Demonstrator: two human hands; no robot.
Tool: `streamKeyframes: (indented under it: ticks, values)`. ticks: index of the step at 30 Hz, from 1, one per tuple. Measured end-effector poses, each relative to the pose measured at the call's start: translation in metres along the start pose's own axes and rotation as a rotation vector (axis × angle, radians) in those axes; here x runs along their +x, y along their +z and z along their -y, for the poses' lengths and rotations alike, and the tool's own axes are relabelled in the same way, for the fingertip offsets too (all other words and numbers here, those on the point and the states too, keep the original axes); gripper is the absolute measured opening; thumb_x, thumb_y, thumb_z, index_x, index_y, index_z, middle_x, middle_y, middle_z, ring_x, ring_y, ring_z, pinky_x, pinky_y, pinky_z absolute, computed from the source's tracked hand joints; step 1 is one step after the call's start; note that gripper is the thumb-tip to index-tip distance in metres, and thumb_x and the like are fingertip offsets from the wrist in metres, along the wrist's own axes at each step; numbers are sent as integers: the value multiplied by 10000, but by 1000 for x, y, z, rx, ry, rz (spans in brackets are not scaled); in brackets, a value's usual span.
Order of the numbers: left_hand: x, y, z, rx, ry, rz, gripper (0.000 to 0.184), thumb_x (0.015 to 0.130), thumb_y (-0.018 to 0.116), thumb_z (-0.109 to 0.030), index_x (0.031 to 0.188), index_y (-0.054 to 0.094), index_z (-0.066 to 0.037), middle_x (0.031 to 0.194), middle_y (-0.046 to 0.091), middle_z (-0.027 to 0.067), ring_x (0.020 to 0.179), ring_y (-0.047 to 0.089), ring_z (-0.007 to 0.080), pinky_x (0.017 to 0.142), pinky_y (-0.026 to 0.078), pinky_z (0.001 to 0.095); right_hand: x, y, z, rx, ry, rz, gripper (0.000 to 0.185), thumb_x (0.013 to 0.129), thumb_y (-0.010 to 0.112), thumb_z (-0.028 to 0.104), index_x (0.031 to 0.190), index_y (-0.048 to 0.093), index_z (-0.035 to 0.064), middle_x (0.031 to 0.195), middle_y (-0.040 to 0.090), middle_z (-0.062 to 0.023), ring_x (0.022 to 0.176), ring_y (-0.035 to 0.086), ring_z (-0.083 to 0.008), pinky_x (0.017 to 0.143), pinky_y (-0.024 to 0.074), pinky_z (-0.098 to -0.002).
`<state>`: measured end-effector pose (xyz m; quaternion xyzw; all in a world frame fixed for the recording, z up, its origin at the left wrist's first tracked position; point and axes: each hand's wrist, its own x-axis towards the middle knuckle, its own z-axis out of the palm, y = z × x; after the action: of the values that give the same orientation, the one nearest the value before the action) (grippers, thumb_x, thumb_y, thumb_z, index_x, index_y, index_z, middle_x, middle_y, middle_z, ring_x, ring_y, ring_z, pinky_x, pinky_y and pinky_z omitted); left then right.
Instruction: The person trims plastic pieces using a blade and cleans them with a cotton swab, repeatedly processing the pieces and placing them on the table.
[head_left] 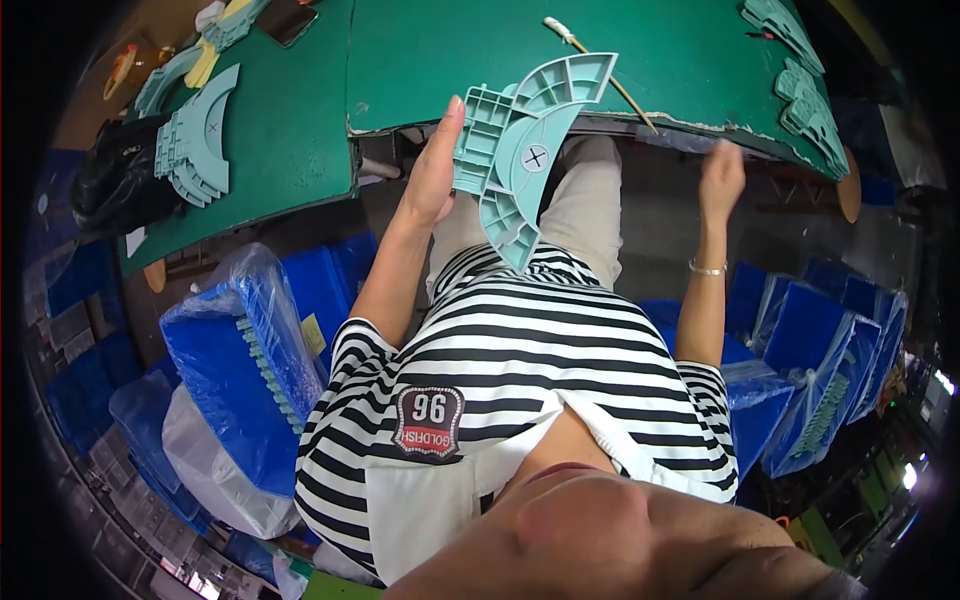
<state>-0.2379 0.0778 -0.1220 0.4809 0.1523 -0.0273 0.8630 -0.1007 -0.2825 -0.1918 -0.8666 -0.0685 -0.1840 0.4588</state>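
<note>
My left hand (435, 172) grips a pale green moulded plastic part (515, 160) by its gridded edge, the thumb pointing up along its side. The part is curved, with ribbed compartments and a round disc marked with an X. It is held upright over my lap, at the table's front edge. Off to the right, my right hand (722, 182) is closed and apart from the part; what its fingers hold, if anything, is hidden. A thin wooden stick (600, 75) with a white tip lies on the table beyond the part.
On the green table (420, 60), similar plastic parts lie at left (200, 140) and right (808, 115). A black bag (120, 180) and a dark phone-like slab (286, 22) are at left. Blue bins (225, 340) wrapped in clear plastic stand on both sides of me.
</note>
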Motion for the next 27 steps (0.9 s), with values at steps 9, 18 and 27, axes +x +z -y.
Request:
streamKeyframes:
  ticks: [9,18,27]
  values:
    - [-1,9,-7,56,51,-12,610,1010,416,-449,1345,454,59,1382,475,117,1267,426,165,1092,281,290,-11,-2,26,426,414,322,267,1033,410,235,1137,593,72,669,431,46,527,357,-17,448,312,-183]
    - [3,6,-7,-11,158,-14,425,1027,406,-367,1280,524,-47,1214,607,57,1079,597,139,939,474,307,-30,1,64,684,301,307,254,1039,415,225,1125,562,36,719,451,31,579,394,-28,491,359,-190]
    - [8,2,-3,-124,113,-14,366,998,499,-294,1250,548,-32,1168,635,58,1034,623,144,904,496,309,-47,16,94,733,385,275,181,1010,500,217,880,482,93,646,377,83,518,305,6,430,252,-174]
